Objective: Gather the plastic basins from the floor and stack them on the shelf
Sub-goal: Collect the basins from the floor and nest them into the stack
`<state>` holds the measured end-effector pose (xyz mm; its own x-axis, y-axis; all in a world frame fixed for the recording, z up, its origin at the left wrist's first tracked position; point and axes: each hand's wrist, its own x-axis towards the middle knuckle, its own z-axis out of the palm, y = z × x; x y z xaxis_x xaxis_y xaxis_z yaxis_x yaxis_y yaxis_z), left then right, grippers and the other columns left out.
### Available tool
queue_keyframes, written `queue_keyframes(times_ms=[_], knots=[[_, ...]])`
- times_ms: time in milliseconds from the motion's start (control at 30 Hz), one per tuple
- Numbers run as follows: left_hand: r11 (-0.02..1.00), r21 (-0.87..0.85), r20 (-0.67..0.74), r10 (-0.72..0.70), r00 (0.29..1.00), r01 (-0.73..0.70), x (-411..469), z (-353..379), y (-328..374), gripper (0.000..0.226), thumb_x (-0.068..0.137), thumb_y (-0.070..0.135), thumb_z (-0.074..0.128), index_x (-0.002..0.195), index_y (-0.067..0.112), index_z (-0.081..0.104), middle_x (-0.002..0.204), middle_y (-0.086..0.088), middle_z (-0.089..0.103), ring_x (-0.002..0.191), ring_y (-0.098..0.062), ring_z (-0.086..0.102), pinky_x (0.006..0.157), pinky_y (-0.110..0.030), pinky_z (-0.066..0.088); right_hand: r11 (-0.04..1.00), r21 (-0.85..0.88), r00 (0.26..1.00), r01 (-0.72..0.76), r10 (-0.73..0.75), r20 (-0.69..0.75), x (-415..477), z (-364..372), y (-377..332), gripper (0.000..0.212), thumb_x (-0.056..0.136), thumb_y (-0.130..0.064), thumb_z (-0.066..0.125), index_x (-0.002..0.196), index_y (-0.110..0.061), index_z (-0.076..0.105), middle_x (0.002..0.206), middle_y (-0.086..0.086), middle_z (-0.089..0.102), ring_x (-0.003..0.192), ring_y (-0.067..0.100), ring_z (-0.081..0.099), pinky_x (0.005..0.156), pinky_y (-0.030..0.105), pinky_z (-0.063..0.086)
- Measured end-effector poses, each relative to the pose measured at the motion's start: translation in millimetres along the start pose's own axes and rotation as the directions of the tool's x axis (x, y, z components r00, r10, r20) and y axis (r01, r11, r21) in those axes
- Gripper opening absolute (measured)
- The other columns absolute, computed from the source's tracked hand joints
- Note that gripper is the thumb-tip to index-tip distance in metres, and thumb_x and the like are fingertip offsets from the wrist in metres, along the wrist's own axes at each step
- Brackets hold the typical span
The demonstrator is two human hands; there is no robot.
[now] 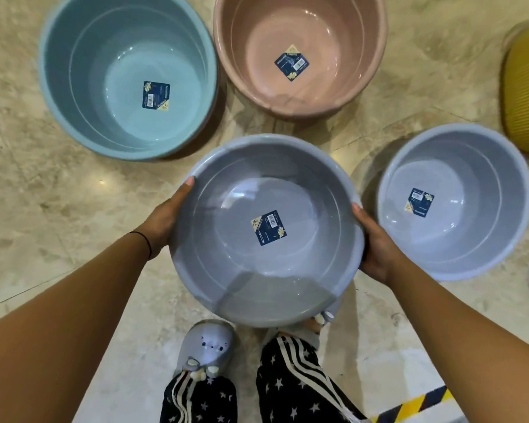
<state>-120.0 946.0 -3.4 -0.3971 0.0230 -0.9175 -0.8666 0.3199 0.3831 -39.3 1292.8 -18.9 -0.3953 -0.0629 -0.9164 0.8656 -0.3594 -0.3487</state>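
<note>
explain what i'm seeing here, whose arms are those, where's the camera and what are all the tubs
There is no machine here: a person wears one camera on the head, looking down, so the arms are their own. The left hand and right hand each have a grip on opposite sides of a large grey basin, held above their slippers. On the floor stand three more: a blue basin, a pink basin and a smaller grey basin. Each has a dark label inside. A yellow ribbed container sits at the right edge.
</note>
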Motion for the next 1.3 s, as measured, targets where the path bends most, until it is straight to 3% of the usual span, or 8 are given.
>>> queue_keyframes(times_ms=[167, 367, 633, 800, 967, 1100, 1200, 1300], knots=[[0.981, -0.176, 0.132, 0.104, 0.986, -0.080, 19, -5, -18, 0.048, 0.075, 0.077, 0.055, 0.108, 0.045, 0.072, 0.116, 0.005, 0.074, 0.105, -0.014, 0.071, 0.084, -0.033, 0.053, 0.999, 0.037, 1.000, 0.029, -0.029, 0.012, 12, -11, 6, 0.037, 0.079, -0.054, 0.062, 0.103, -0.031, 0.080, 0.111, 0.001, 0.077, 0.101, 0.016, 0.073, 0.075, 0.028, 0.060], [0.983, -0.171, 0.127, 0.095, 0.987, -0.072, 14, -7, -15, 0.049, 0.080, 0.072, 0.054, 0.113, 0.040, 0.071, 0.118, 0.002, 0.074, 0.107, -0.017, 0.070, 0.091, -0.040, 0.051, 0.996, 0.075, 0.998, 0.057, -0.057, -0.004, 5, -3, 8, 0.034, 0.082, -0.050, 0.061, 0.101, -0.029, 0.080, 0.107, 0.001, 0.078, 0.099, 0.017, 0.073, 0.078, 0.029, 0.060], [0.983, 0.097, 0.137, -0.166, 0.977, 0.153, -31, -16, 7, 0.066, 0.058, 0.091, 0.053, 0.100, 0.045, 0.073, 0.102, 0.005, 0.078, 0.090, -0.017, 0.075, 0.084, -0.045, 0.056, 0.991, 0.126, 0.998, -0.054, 0.058, -0.026, -43, -7, 31, 0.047, 0.077, -0.055, 0.065, 0.114, -0.026, 0.073, 0.111, 0.008, 0.076, 0.097, 0.024, 0.074, 0.081, 0.041, 0.055], [0.980, 0.149, 0.153, -0.156, 0.976, 0.134, -52, -7, 26, 0.069, 0.069, 0.084, 0.052, 0.116, 0.036, 0.067, 0.107, -0.001, 0.077, 0.094, -0.020, 0.075, 0.085, -0.043, 0.055, 0.974, 0.192, 0.988, -0.122, 0.137, -0.067, -83, -7, 50, 0.050, 0.071, -0.058, 0.068, 0.112, -0.029, 0.072, 0.106, 0.008, 0.078, 0.093, 0.027, 0.075, 0.085, 0.045, 0.056], [0.962, 0.253, 0.168, -0.146, 0.975, 0.101, -63, 18, 66, 0.066, 0.067, 0.084, 0.054, 0.111, 0.038, 0.069, 0.104, 0.000, 0.078, 0.096, -0.020, 0.074, 0.082, -0.040, 0.055, 0.944, 0.311, 0.990, -0.108, 0.132, -0.056, -112, -23, 43, 0.055, 0.074, -0.058, 0.068, 0.119, -0.027, 0.072, 0.116, 0.013, 0.074, 0.106, 0.034, 0.070, 0.094, 0.049, 0.054], [0.947, 0.317, 0.182, -0.111, 0.977, 0.049, -62, 52, 103, 0.049, 0.071, 0.082, 0.053, 0.095, 0.046, 0.076, 0.101, 0.003, 0.079, 0.091, -0.017, 0.075, 0.078, -0.039, 0.057, 0.926, 0.375, 0.991, -0.041, 0.085, -0.102, -122, -46, 29, 0.043, 0.072, -0.055, 0.069, 0.106, -0.031, 0.078, 0.114, 0.009, 0.075, 0.102, 0.031, 0.071, 0.098, 0.050, 0.051], [0.939, 0.344, 0.213, -0.086, 0.973, 0.008, -58, 81, 126, 0.058, 0.067, 0.083, 0.056, 0.104, 0.043, 0.074, 0.109, 0.000, 0.077, 0.102, -0.023, 0.073, 0.094, -0.045, 0.053, 0.915, 0.401, 0.990, 0.031, 0.029, -0.141, -128, -67, 21, 0.032, 0.072, -0.055, 0.068, 0.096, -0.037, 0.080, 0.109, 0.002, 0.078, 0.098, 0.025, 0.074, 0.090, 0.045, 0.054], [0.937, 0.347, 0.266, -0.048, 0.963, -0.049, -57, 106, 148, 0.068, 0.069, 0.080, 0.058, 0.120, 0.037, 0.068, 0.118, -0.003, 0.073, 0.111, -0.028, 0.068, 0.104, -0.050, 0.047, 0.905, 0.407, 0.982, 0.128, -0.057, -0.181, -140, -92, 18, 0.037, 0.080, -0.057, 0.066, 0.112, -0.040, 0.074, 0.116, -0.002, 0.075, 0.105, 0.022, 0.072, 0.079, 0.038, 0.059]])
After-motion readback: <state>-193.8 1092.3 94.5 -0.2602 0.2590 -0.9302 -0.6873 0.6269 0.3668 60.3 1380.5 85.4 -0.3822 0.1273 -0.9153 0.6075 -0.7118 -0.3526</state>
